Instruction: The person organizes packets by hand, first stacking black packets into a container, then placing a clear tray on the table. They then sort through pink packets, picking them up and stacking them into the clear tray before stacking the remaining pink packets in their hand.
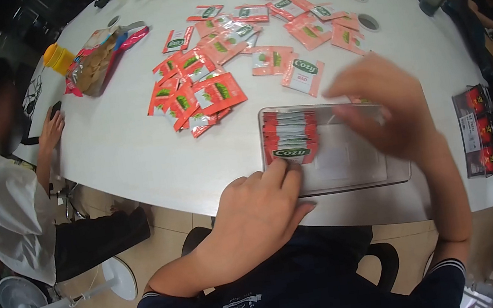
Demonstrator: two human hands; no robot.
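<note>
A clear plastic box [353, 187] lies in front of me at the table's near side. In its left part, a row of red-and-white Cozy sachets [289, 128] stands packed on edge. The fingertips of my left hand [261, 206] rest against the front of this row, holding it, with the thumb apart outside the box. Over the box's right part is my right hand [383, 108], smeared by motion; whether anything is between its fingers I cannot make out. Just beyond the box lies a loose Cozy sachet [304, 76].
Red sachets [219, 93] are heaped left of centre, with paler sachets [308, 30] scattered behind. A snack-like bag [98, 64] and a yellow container [57, 58] stand far left, near a seated person [7, 196]. A dark pack with red items [479, 131] sits at right.
</note>
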